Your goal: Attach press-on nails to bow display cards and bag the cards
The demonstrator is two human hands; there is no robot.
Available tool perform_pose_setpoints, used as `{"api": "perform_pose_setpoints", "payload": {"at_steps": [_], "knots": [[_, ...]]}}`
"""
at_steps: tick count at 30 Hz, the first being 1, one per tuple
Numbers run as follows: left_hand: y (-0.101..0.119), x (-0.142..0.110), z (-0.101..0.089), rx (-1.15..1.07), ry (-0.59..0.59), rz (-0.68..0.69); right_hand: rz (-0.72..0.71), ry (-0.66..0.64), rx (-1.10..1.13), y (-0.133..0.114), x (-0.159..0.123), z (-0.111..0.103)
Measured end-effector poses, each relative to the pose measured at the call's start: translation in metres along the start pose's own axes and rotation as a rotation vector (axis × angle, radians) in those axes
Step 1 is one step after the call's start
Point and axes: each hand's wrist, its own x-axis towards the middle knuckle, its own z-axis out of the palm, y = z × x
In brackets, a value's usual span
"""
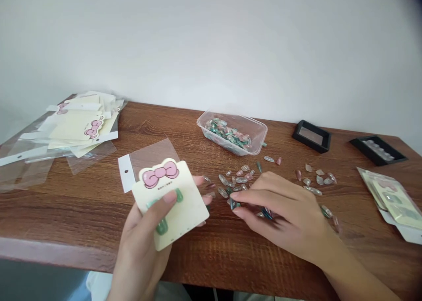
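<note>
Evidently both hands are busy above the front edge of the wooden table (85,200). The left hand (145,235), near that edge and left of its middle, grasps a cream backing card (189,204), thumb pressed over its face and fingers behind it. The card is tilted, with a pink bow printed at its top, and green press-on nails (162,226) lie on it, partly covered by the thumb. The right hand (283,204) is bent low over the table, its thumb and forefinger pinching a dark teal nail (232,203); whether that nail touches the wood cannot be told.

Around the right fingertips lie loose press-on nails (222,192), clear, pink and green, with a smaller scatter toward the right edge. Behind them, near the back edge, a clear plastic tub (255,136) holds many more. A clear bag (158,153) with a white header lies just behind the card, partly hidden by it.

The back left corner carries a heap of cream cards and clear bags (75,127). Toward the back right corner sit two black trays (308,144), the farther right one holding a row of clear pieces. Before them, at the right edge, lies a bagged card (387,200) bearing green nails.
</note>
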Motion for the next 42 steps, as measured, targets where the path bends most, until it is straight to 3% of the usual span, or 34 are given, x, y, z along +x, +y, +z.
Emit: {"api": "perform_pose_setpoints", "payload": {"at_steps": [3, 10, 13, 22, 31, 42], "knots": [[0.002, 0.003, -0.001, 0.009, 0.072, 0.062, -0.031, -0.107, 0.01, 0.004, -0.001, 0.008], [0.005, 0.006, -0.002, -0.013, 0.066, 0.11, 0.025, -0.448, -0.068, 0.007, -0.01, 0.025], [0.007, 0.007, -0.003, -0.025, 0.048, 0.088, 0.052, -0.51, -0.073, 0.008, -0.01, 0.026], [0.007, 0.008, -0.008, -0.095, 0.048, 0.057, 0.032, -0.499, -0.098, 0.008, -0.011, 0.024], [0.008, 0.009, -0.008, -0.064, 0.011, 0.015, 0.041, -0.39, -0.055, 0.014, -0.007, 0.015], [0.012, 0.002, -0.003, 0.008, 0.117, -0.008, 0.069, -0.387, -0.029, 0.013, -0.006, 0.018]]}}
